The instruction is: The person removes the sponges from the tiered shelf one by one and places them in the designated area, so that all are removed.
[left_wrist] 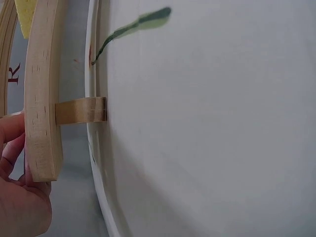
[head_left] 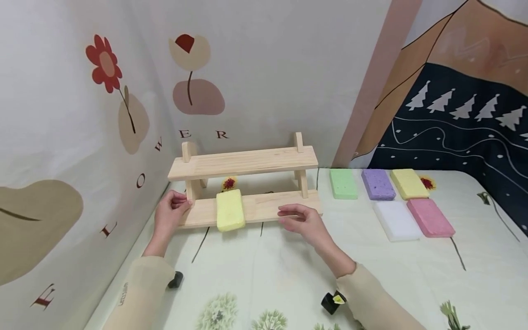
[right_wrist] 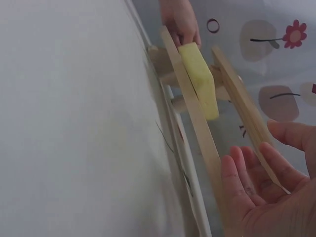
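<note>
A two-tier wooden shelf (head_left: 247, 163) stands against the back cloth. One yellow sponge (head_left: 230, 210) lies on its lower board, jutting past the front edge. My left hand (head_left: 169, 215) holds the left end of that lower board; in the left wrist view, the fingers (left_wrist: 12, 153) bend around the board's end (left_wrist: 43, 98). At the right part of the lower board is my right hand (head_left: 303, 222), its fingers loosely bent and thumb apart, with nothing in it. The right wrist view has those fingers (right_wrist: 237, 187) close beside the board; whether they touch it I cannot tell.
Right of the shelf lie several sponges: a green one (head_left: 343, 184), a purple one (head_left: 377, 184), another yellow one (head_left: 409, 184), a white one (head_left: 397, 221) and a pink one (head_left: 431, 218). Printed cloth (head_left: 264, 68) hangs behind and at the left.
</note>
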Available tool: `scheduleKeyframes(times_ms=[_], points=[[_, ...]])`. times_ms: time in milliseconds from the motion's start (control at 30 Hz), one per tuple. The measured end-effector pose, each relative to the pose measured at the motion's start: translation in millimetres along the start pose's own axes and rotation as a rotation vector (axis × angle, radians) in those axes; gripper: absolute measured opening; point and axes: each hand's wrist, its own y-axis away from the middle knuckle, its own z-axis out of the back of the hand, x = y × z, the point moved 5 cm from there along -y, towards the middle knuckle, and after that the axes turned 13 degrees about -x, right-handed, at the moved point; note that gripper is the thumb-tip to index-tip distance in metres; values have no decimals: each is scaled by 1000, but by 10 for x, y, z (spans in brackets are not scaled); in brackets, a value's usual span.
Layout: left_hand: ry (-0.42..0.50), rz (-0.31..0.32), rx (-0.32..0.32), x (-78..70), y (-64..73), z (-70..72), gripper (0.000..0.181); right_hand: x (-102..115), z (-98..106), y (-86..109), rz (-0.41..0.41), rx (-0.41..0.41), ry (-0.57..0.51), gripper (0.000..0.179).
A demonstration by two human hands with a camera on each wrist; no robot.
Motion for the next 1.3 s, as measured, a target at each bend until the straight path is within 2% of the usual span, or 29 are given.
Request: scheduleKeyframes(times_ms=[333,633,967,1300], points=[[11,-20,-14,3,6,11,22,17,-489,-42,14,70,-66,39],[6,-4,-16,-1,17,13,22,1,-822,-125,22,39,-81,41],[-4,-25,-8,20,1,26,23,-35,-951,-176,26,-55,-80,38],[-14,-23,-5,24,24,14,23,-45,-894,-81,-21,-25,-106,38]])
